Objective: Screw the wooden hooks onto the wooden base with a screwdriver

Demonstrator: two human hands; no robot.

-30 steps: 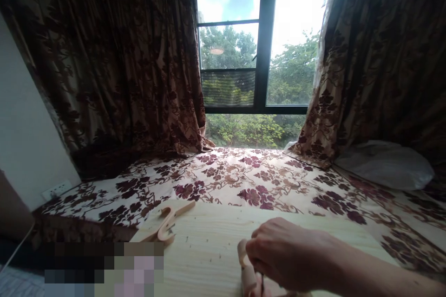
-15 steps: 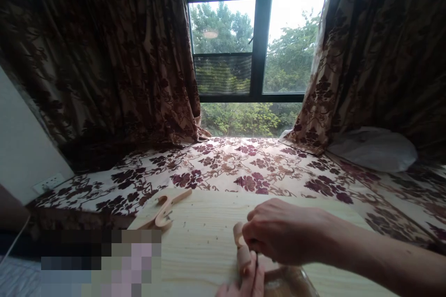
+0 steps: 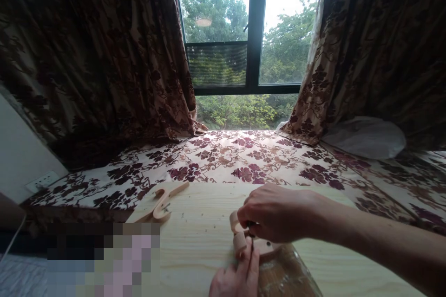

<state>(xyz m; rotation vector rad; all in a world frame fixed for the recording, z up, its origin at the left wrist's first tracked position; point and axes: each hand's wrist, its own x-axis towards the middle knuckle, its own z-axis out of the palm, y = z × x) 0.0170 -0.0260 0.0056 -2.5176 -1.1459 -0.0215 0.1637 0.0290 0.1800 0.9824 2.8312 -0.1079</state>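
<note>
A curved wooden hook piece (image 3: 239, 243) lies on a brown block (image 3: 284, 276) at the front of a pale wooden board (image 3: 184, 250). Its flat arm runs to the right and shows a dark round hole. My left hand (image 3: 235, 271) holds the piece from the front, two fingers stretched along it. Above it, my right hand (image 3: 275, 216) is closed, fingertips pinched together close over the piece. Something small and dark shows under those fingertips, too hidden to name. A second curved wooden hook piece (image 3: 160, 209) lies at the board's left edge, apart from both hands.
Small dark crumbs are scattered over the board. Behind it spreads a floral cloth (image 3: 223, 153) reaching to the window, between floral curtains (image 3: 149, 65). A white bag-like bundle (image 3: 364, 137) lies at the back right. A wall socket (image 3: 42, 182) is at left.
The view has tilted down slightly and shifted. My left fingers have drawn back a little along the wooden hook piece, and the dark hole in its arm now shows. My right hand stays closed.
</note>
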